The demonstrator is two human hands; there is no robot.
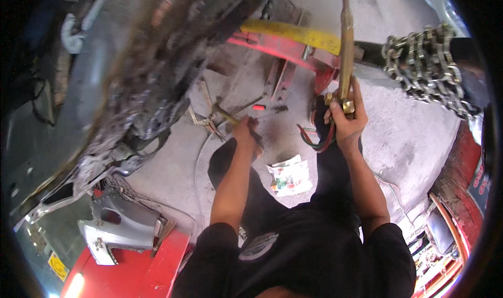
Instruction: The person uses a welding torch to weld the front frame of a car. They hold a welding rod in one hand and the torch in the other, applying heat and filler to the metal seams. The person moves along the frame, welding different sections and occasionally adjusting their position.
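Note:
My right hand (348,117) is closed around the valve end of a brass gas torch (346,51), whose long shaft points away toward the top edge. Red and green hoses (326,143) curve down from beside that hand. My left hand (245,129), lower and to the left, is closed on a short yellowish-brown handle (226,114); its far end is not clear enough to name the tool. Close beyond it, thin metal pieces (201,117) lie on the floor. A small red object (259,107) rests between the two hands.
A torn, dirty vehicle body (131,83) fills the left. Ahead stands a red and yellow beam (293,36). Metal chains (424,62) hang at right. A white printed bag (290,176) lies between my legs; a silver panel (126,224) sits on a red surface (136,272) at lower left.

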